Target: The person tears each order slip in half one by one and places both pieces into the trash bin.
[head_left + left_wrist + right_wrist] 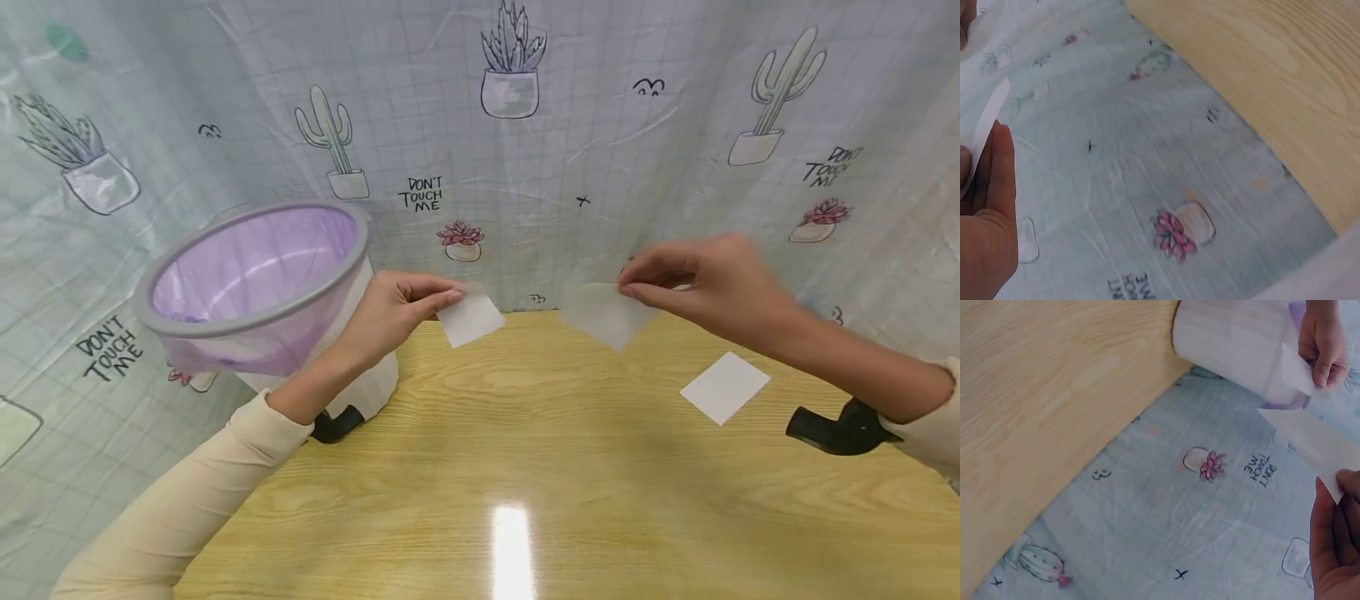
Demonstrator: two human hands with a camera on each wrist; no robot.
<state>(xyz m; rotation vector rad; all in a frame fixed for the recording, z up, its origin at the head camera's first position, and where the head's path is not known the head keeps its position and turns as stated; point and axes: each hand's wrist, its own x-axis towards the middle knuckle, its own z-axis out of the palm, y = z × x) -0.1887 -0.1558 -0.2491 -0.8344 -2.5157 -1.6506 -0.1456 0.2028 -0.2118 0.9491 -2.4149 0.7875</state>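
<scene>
Between thumb and fingertips, my left hand [386, 315] pinches a small square of white paper [472, 321] by its upper left edge. My right hand [708, 282] pinches another piece of pale paper [609, 317] by its upper right side; this one is blurred in the head view. Both pieces are held up near the far table edge, apart from each other. In the right wrist view, the right hand's paper [1316, 444] appears in front of the left hand's paper [1297, 372]. Seen edge-on in the left wrist view is the left paper [990, 122].
A white square sheet [725, 388] lies on the wooden table [450, 467] below my right hand. Behind my left forearm stands a white bin with a grey rim and purple liner [258, 262]. A curtain [555, 225] printed with potted plants hangs along the back.
</scene>
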